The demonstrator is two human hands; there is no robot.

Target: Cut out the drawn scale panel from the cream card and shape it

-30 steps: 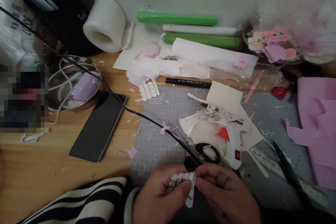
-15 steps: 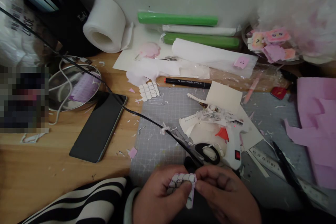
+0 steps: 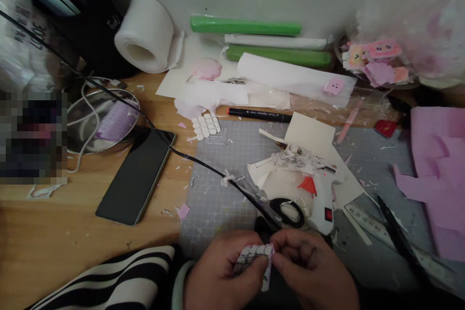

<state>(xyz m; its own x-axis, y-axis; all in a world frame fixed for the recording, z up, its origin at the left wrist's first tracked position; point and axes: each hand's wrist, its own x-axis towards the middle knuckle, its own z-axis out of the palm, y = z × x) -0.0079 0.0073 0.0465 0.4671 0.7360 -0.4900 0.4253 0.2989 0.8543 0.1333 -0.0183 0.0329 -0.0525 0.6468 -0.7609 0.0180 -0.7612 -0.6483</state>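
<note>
Pinched shut from both sides: left hand (image 3: 221,271) at nine o'clock, right hand (image 3: 312,271) at three, paper scrap (image 3: 256,259) between, long axis drooping toward six.

Phone (image 3: 136,177) left of mat (image 3: 218,179); glue gun (image 3: 321,198) on mat, marker (image 3: 259,115) behind

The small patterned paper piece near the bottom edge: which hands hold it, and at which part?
Both hands hold the paper piece. The left hand pinches its left side; the right hand pinches its upper right corner.
</note>
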